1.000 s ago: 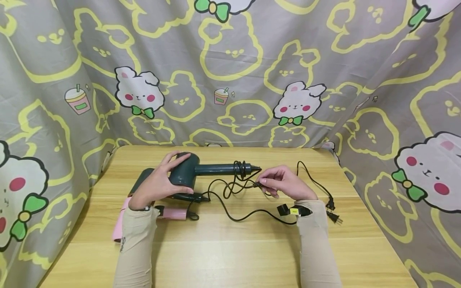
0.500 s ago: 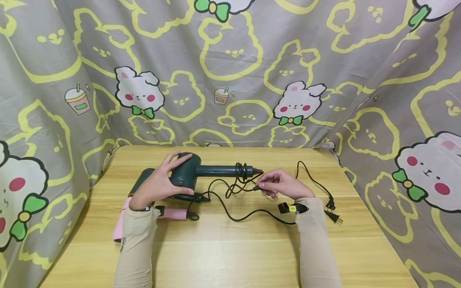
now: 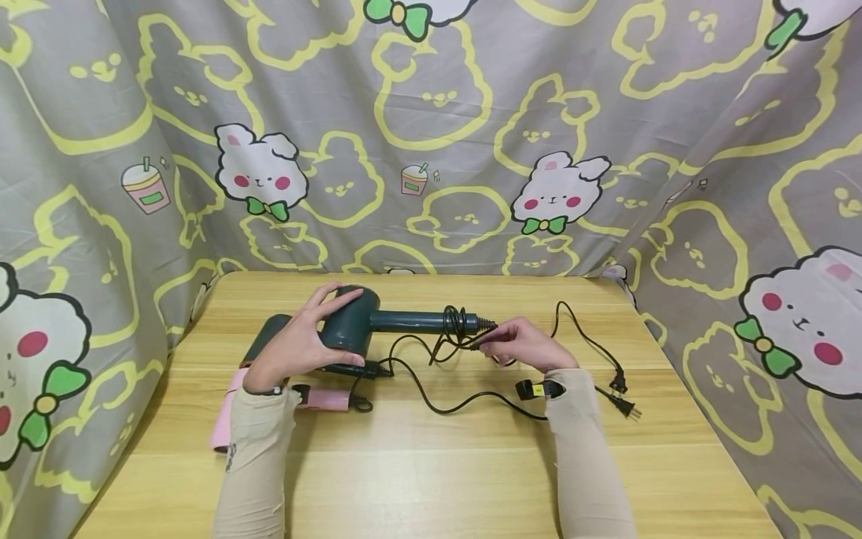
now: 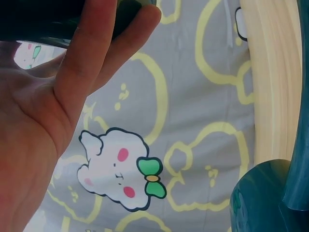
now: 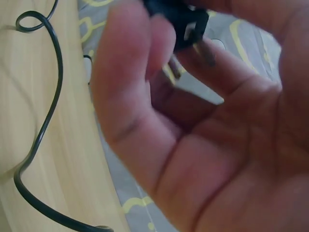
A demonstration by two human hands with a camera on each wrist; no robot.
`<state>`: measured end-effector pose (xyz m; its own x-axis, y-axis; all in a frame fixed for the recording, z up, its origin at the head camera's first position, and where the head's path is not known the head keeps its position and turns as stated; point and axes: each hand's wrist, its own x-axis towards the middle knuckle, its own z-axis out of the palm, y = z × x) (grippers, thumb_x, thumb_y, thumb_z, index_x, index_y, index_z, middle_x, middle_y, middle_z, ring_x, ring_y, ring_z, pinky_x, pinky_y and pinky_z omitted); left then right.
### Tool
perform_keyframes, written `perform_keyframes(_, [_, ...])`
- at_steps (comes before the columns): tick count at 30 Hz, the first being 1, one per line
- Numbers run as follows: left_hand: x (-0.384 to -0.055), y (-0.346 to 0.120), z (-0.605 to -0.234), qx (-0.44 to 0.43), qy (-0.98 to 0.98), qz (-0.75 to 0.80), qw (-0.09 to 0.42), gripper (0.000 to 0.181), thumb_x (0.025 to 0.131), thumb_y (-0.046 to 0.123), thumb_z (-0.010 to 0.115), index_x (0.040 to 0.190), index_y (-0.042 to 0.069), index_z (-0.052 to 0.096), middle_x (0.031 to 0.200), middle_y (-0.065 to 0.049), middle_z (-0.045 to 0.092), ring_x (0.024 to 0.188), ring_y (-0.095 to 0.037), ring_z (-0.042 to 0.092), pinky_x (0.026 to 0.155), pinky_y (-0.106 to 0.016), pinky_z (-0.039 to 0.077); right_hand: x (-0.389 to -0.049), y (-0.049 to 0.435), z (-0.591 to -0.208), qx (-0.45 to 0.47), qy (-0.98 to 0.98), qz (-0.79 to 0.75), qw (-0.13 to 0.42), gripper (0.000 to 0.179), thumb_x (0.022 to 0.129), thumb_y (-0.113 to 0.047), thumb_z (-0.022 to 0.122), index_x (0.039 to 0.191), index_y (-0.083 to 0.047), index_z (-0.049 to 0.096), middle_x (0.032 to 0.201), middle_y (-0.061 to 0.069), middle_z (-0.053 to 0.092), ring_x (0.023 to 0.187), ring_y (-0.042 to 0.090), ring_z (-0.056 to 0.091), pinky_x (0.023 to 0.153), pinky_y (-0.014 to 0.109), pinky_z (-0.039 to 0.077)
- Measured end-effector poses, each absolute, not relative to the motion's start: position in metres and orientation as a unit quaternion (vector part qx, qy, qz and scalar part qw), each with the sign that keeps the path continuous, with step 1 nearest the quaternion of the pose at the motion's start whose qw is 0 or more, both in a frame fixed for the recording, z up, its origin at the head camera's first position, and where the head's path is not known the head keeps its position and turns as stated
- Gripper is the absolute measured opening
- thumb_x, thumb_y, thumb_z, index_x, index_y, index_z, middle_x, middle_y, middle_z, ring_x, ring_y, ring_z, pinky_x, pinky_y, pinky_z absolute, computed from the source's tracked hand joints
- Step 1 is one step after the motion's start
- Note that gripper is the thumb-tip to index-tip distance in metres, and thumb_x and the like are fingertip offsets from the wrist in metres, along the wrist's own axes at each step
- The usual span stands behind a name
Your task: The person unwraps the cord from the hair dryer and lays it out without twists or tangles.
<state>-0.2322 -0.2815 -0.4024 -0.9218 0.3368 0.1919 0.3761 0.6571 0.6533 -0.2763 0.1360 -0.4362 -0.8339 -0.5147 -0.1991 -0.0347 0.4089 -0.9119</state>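
Observation:
In the head view my left hand (image 3: 296,344) grips the barrel of a dark green hair dryer (image 3: 407,322), whose handle points right. Black cord (image 3: 454,322) is looped round the handle's end. Beside that end, my right hand (image 3: 525,344) pinches the plug (image 5: 181,19), whose prongs show in the right wrist view. Under my left hand lies a second dark green hair dryer (image 3: 269,333), partly hidden by the hand. A pink hair dryer (image 3: 326,400) lies nearer to me, partly covered by my left wrist.
A black cord (image 3: 431,408) winds across the wooden table (image 3: 417,479) and passes under my right wrist. Two plugs (image 3: 618,382) lie at the right side. A patterned curtain (image 3: 458,180) hangs round the back and sides of the table.
The held hair dryer has shifted slightly right. My right hand has dipped, then come back left and up with the plug, close to the handle's end. The other dryers stay put.

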Motion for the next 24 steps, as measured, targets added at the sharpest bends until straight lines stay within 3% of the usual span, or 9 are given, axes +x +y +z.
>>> perform_keyframes(5, [-0.232,-0.280,-0.401,-0.203,-0.909,-0.363,0.030,0.107,0.064,0.049,0.098,0.155,0.044,0.043,0.168,-0.012,0.025,0.134,-0.049,0.051,0.094,-0.063,0.053,-0.277,0.132,-0.437,-0.136,0.809,-0.529,0.220,0.026,0.097,-0.014,0.072,0.114,0.006,0.075,0.086,0.019,0.072,0.070,0.022,0.067,0.075,0.048,0.061])
perform_keyframes(10, [-0.231,-0.278,-0.400,-0.207,-0.910,-0.359,0.027,0.107,0.064,0.051,0.097,0.155,0.045,0.043,0.168,-0.013,0.025,0.133,-0.049,0.052,0.094,-0.062,0.053,-0.277,0.130,-0.438,-0.107,0.804,-0.554,0.187,0.042,0.092,0.000,0.071,0.132,0.013,0.063,0.112,0.033,0.073,0.086,0.030,0.077,0.088,0.054,0.060])
perform_keyframes(13, [-0.231,-0.275,-0.399,-0.210,-0.909,-0.358,0.027,0.107,0.064,0.048,0.098,0.155,0.045,0.043,0.168,-0.013,0.025,0.131,-0.049,0.054,0.093,-0.060,0.054,-0.278,0.128,-0.437,-0.088,0.807,-0.561,0.160,0.044,0.091,0.008,0.065,0.136,0.011,0.061,0.131,0.033,0.066,0.093,0.031,0.077,0.090,0.046,0.061])
perform_keyframes(17, [-0.231,-0.273,-0.401,-0.215,-0.907,-0.361,0.027,0.107,0.065,0.041,0.099,0.155,0.045,0.042,0.168,-0.013,0.026,0.130,-0.048,0.055,0.091,-0.059,0.055,-0.278,0.125,-0.435,-0.073,0.809,-0.568,0.129,0.038,0.094,0.009,0.064,0.132,0.008,0.066,0.141,0.032,0.059,0.093,0.026,0.076,0.089,0.045,0.061])
perform_keyframes(20, [-0.231,-0.272,-0.400,-0.221,-0.905,-0.362,0.028,0.107,0.065,0.042,0.099,0.155,0.046,0.042,0.168,-0.013,0.026,0.131,-0.048,0.055,0.091,-0.058,0.055,-0.278,0.124,-0.434,-0.069,0.816,-0.565,0.102,0.037,0.097,-0.001,0.068,0.134,0.002,0.067,0.140,0.026,0.062,0.097,0.018,0.074,0.091,0.047,0.061])
perform_keyframes(24, [-0.231,-0.270,-0.399,-0.226,-0.905,-0.359,0.028,0.107,0.064,0.048,0.098,0.155,0.046,0.042,0.168,-0.014,0.026,0.128,-0.047,0.058,0.090,-0.057,0.056,-0.277,0.123,-0.433,-0.062,0.827,-0.556,0.054,0.035,0.100,-0.017,0.070,0.132,-0.005,0.069,0.130,0.019,0.068,0.098,0.011,0.072,0.089,0.038,0.060])
